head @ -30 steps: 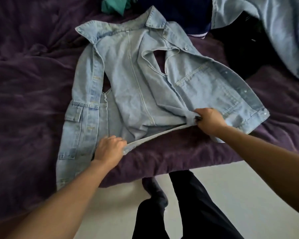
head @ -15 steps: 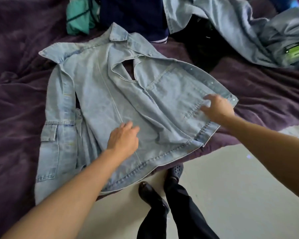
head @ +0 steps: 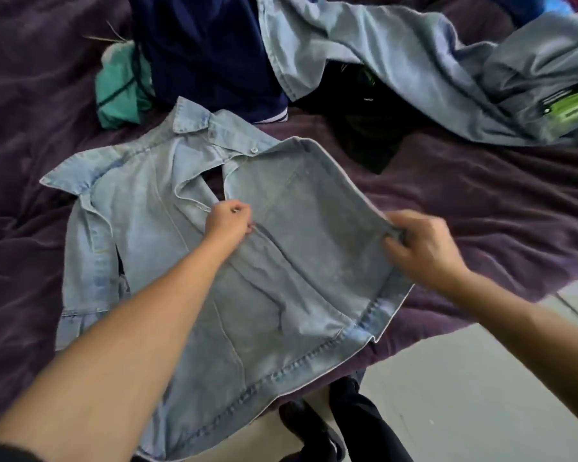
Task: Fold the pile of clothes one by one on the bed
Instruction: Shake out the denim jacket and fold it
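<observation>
Head view: a light blue denim shirt (head: 167, 235) lies flat at the near edge of the bed, on a rumpled purple bed cover (head: 481, 201). Its long axis runs from far to near, tilted slightly. The collar points away towards the pile and the hem hangs over the bed edge. The left hand (head: 229, 220) has its grip pinched on the front opening below the collar. The right hand (head: 421, 248) has its grip clamped on the raised edge of the right front panel, whose inside shows. Beyond lie a navy garment (head: 207, 55), a teal garment (head: 121, 91) and a pale blue denim garment (head: 397, 61).
</observation>
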`<state>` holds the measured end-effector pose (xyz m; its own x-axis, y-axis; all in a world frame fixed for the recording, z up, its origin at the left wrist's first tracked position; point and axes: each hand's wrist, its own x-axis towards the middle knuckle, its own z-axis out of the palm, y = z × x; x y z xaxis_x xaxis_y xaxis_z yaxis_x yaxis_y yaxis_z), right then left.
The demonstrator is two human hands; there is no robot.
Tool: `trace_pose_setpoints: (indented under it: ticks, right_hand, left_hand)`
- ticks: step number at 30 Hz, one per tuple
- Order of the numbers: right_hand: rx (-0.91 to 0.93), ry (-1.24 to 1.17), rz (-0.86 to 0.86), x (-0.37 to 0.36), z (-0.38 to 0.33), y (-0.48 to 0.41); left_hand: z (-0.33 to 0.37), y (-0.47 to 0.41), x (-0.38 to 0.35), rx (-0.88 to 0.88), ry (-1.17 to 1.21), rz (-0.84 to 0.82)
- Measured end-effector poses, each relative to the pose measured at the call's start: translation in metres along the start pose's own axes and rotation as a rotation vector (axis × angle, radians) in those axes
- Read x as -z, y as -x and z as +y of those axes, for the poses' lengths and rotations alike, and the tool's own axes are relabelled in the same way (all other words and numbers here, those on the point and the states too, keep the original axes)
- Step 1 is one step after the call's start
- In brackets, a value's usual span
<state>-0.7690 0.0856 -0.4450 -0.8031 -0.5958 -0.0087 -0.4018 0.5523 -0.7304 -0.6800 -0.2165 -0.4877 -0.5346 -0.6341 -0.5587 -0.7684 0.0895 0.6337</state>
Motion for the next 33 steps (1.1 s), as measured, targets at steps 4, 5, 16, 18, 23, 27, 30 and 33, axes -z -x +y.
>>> trace_pose_setpoints:
  ticks: [4, 5, 16, 18, 23, 27, 30, 33]
  right_hand:
    - [0.333, 0.089, -0.351, -0.037, -0.048, 0.048]
    - [0.377, 0.126, -0.409, -0.051, -0.053, 0.057]
    - [0.29, 0.254, -0.736, -0.127, -0.04, 0.076]
    - [0.221, 0.159, -0.793, -0.127, -0.052, 0.071]
    - [0.226, 0.206, -0.924, -0.166, -0.104, 0.072]
    - [0.088, 0.198, -1.073, -0.204, -0.152, 0.069]
    - [0.101, 0.144, -0.414, -0.214, -0.158, 0.038]
    - [-0.241, 0.289, 0.052, -0.204, -0.124, -0.015]
  left_hand:
    - [0.038, -0.02, 0.035, 0.266, 0.498, -0.021]
    - [0.04, -0.024, 0.04, 0.308, 0.583, -0.059]
    - [0.046, -0.068, 0.075, 0.297, 0.917, 0.036]
    - [0.052, -0.08, 0.106, 0.238, 0.993, 0.07]
    - [0.01, -0.109, 0.176, 0.18, 0.725, 0.283]
    - [-0.021, -0.114, 0.195, 0.15, 0.446, 0.294]
    - [-0.036, -0.138, 0.199, 0.043, 0.2, 0.363]
    - [-0.028, -0.171, 0.2, 0.102, 0.226, 0.279]
